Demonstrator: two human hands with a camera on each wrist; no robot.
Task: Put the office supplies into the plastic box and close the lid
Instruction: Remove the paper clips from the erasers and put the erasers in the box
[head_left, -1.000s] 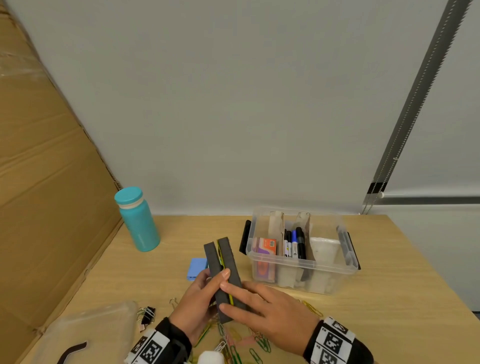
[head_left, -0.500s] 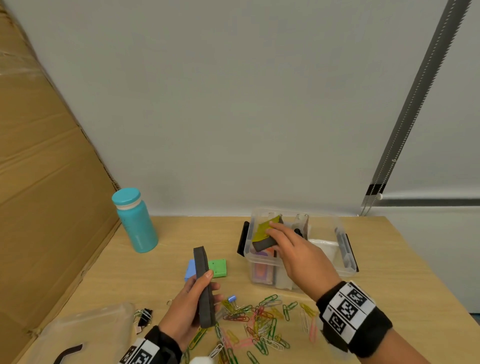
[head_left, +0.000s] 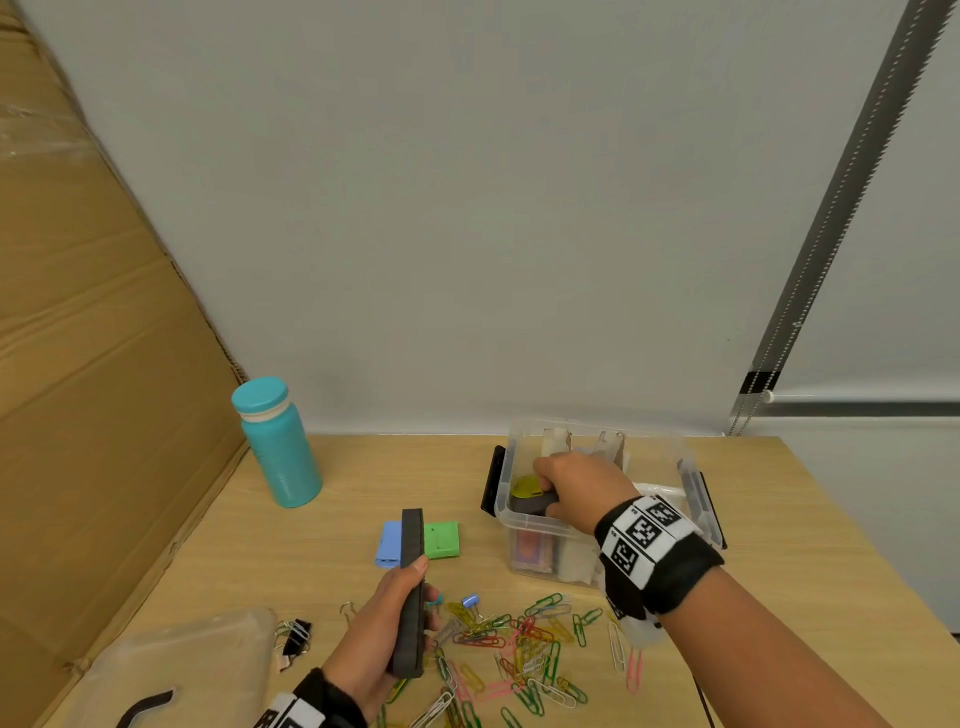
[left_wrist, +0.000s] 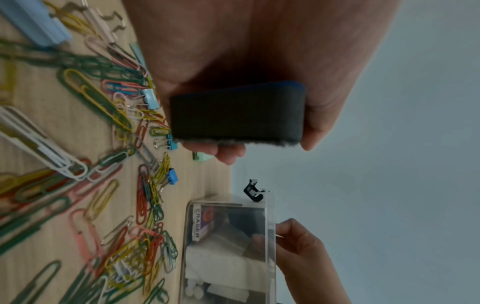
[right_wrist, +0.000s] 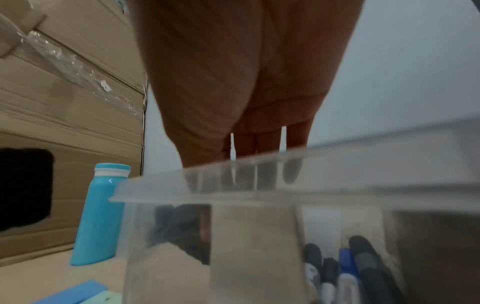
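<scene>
The clear plastic box (head_left: 506, 467) stands open at the table's back right, with markers (right_wrist: 345, 273) and an eraser pack inside. My right hand (head_left: 545, 488) reaches into its left end and grips a yellow-topped board eraser (head_left: 527, 493) below the rim. My left hand (head_left: 422, 590) holds a second dark grey board eraser (head_left: 411, 582) upright above the table, left of the box; it appears end-on in the left wrist view (left_wrist: 236, 115). Several coloured paper clips (head_left: 519, 654) lie scattered in front. The box's clear lid (head_left: 192, 670) lies at the front left.
A blue pad (head_left: 388, 543) and a green pad (head_left: 442, 538) lie behind the left hand. A teal bottle (head_left: 278, 441) stands at the back left beside a cardboard sheet (head_left: 104, 415). Black binder clips (head_left: 296, 631) lie by the lid, small blue ones (head_left: 470, 600) among the paper clips.
My right hand has lowered the yellow-topped eraser from above the box down into its left end. The left hand has kept the other eraser nearly still.
</scene>
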